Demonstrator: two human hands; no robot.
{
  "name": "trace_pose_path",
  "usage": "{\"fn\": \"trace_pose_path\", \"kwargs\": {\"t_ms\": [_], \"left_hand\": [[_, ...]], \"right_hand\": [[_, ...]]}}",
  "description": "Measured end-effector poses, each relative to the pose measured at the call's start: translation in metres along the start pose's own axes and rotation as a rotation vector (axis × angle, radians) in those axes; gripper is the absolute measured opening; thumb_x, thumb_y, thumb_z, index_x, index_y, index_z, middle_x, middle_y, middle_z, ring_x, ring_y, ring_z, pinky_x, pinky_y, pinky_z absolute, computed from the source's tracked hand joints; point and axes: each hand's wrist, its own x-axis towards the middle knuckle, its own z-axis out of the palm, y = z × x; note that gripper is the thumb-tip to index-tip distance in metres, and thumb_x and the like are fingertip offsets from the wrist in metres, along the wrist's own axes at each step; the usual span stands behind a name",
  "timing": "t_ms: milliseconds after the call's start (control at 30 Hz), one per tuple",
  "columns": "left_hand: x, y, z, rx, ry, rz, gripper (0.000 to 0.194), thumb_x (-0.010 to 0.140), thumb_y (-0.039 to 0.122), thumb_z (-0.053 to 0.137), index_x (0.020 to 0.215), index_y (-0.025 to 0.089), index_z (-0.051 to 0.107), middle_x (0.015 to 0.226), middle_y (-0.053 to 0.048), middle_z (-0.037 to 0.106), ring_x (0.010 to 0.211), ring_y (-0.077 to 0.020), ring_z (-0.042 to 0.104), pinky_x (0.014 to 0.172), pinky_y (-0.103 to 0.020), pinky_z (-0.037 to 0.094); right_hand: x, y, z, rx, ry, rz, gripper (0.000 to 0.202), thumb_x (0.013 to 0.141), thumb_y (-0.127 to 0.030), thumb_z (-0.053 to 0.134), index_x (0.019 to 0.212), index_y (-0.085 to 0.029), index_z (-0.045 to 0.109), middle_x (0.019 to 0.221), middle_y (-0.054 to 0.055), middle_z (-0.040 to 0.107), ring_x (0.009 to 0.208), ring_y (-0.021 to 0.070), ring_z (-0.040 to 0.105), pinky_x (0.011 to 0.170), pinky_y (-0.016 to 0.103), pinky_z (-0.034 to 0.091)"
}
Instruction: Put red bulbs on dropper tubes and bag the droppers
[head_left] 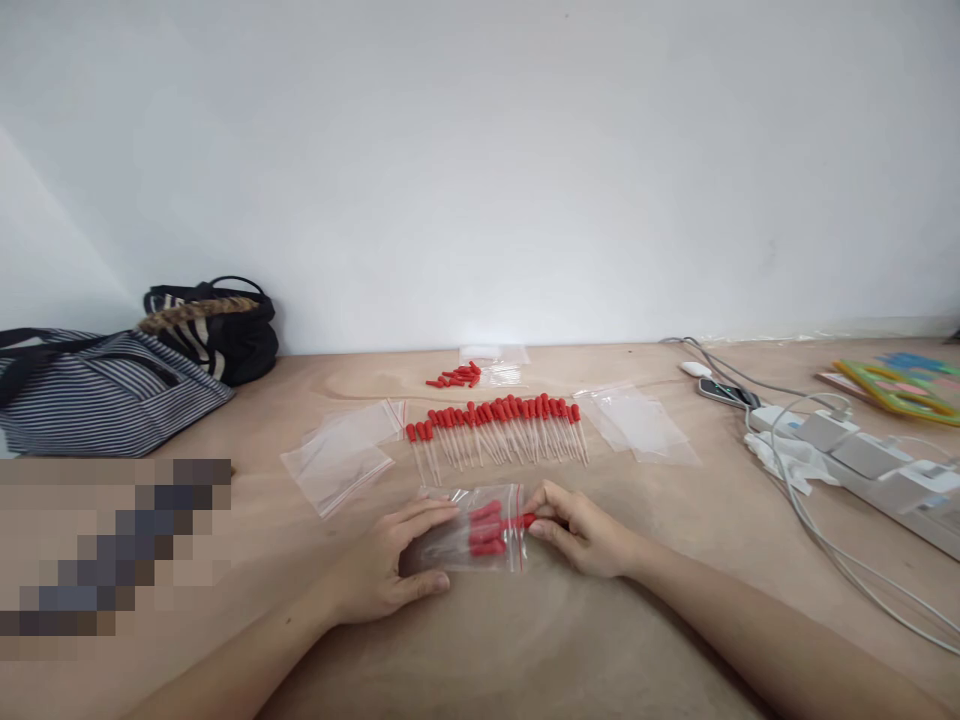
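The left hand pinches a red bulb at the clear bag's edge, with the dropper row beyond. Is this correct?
Wrong hand: in the head view, the right hand pinches the red bulb at the edge of the clear bag, with the dropper row beyond.

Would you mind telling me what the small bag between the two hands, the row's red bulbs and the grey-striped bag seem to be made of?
Small bag: thin, glossy clear plastic; it glints and is see-through.
Red bulbs: probably rubber or soft plastic, smooth and evenly coloured.
Grey-striped bag: likely fabric, matte, with a soft, slumped shape.
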Motion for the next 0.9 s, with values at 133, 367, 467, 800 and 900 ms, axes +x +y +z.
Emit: {"fn": "trace_pose_path", "kwargs": {"t_ms": [133, 367, 467, 800, 900], "left_hand": [[0.0, 0.0, 0.003, -0.008, 0.05, -0.05, 0.042, 0.084, 0.038, 0.044, 0.124, 0.026, 0.044, 0.127, -0.006, 0.05, 0.114, -0.024, 0.047, 0.095, -0.042, 0.039], [0.008, 0.005, 0.008, -0.031, 0.035, 0.02, 0.043, 0.084, 0.032, 0.045, 0.126, 0.025, 0.04, 0.129, -0.006, 0.047, 0.116, -0.0218, 0.045, 0.097, -0.039, 0.037], [0.01, 0.006, 0.007, -0.041, 0.031, 0.026, 0.043, 0.084, 0.032, 0.045, 0.126, 0.026, 0.038, 0.128, -0.006, 0.048, 0.115, -0.0216, 0.046, 0.096, -0.038, 0.038], [0.011, 0.004, 0.008, -0.054, 0.055, 0.004, 0.045, 0.083, 0.033, 0.048, 0.126, 0.024, 0.039, 0.126, -0.007, 0.05, 0.112, -0.0222, 0.048, 0.093, -0.037, 0.041], [0.01, 0.003, 0.008, -0.04, 0.066, -0.021, 0.046, 0.081, 0.035, 0.049, 0.124, 0.022, 0.04, 0.127, -0.008, 0.048, 0.114, -0.0233, 0.046, 0.095, -0.039, 0.039]], "right_hand": [[-0.002, 0.008, -0.002, 0.062, 0.083, 0.065, 0.02, 0.085, -0.04, 0.04, 0.086, -0.021, 0.045, 0.053, -0.006, 0.039, 0.044, 0.0072, 0.033, 0.043, 0.019, 0.027], [0.007, 0.007, -0.002, -0.045, 0.101, 0.007, 0.018, 0.082, -0.035, 0.046, 0.087, -0.02, 0.056, 0.071, 0.0, 0.059, 0.057, 0.0107, 0.051, 0.055, 0.023, 0.041], [0.015, 0.006, 0.0, -0.045, 0.078, -0.045, 0.021, 0.084, -0.031, 0.043, 0.09, -0.022, 0.061, 0.085, 0.002, 0.064, 0.081, 0.0164, 0.059, 0.074, 0.03, 0.045], [0.031, 0.006, -0.003, -0.202, 0.034, -0.112, 0.025, 0.081, -0.015, 0.041, 0.097, -0.022, 0.058, 0.089, 0.004, 0.063, 0.083, 0.0165, 0.058, 0.075, 0.029, 0.044], [0.03, 0.008, -0.002, -0.234, 0.084, -0.076, 0.019, 0.081, -0.019, 0.044, 0.091, -0.019, 0.06, 0.084, 0.005, 0.063, 0.079, 0.0167, 0.057, 0.072, 0.029, 0.044]]}}
